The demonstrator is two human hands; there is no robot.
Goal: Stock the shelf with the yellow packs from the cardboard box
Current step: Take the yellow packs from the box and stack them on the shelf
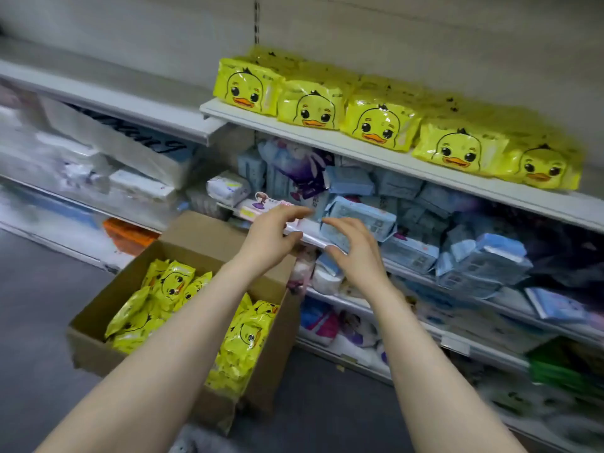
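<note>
Several yellow packs with a duck face (382, 125) stand in a row on the white upper shelf (327, 134), with more stacked behind them. A cardboard box (98, 308) stands on the floor at lower left, and more yellow packs (170, 286) lie inside it. My left hand (273, 233) and my right hand (356, 250) hover side by side in front of the middle shelf, above the box's far corner. Both hands hold nothing and their fingers are spread and curved.
The middle shelf (408, 266) carries several blue packs (359, 220) and a pink-white pack (268, 206) near my left hand. Lower shelves hold mixed packs. White wrapped goods fill the shelves at left. An orange pack (127, 235) lies behind the box. Grey floor lies below.
</note>
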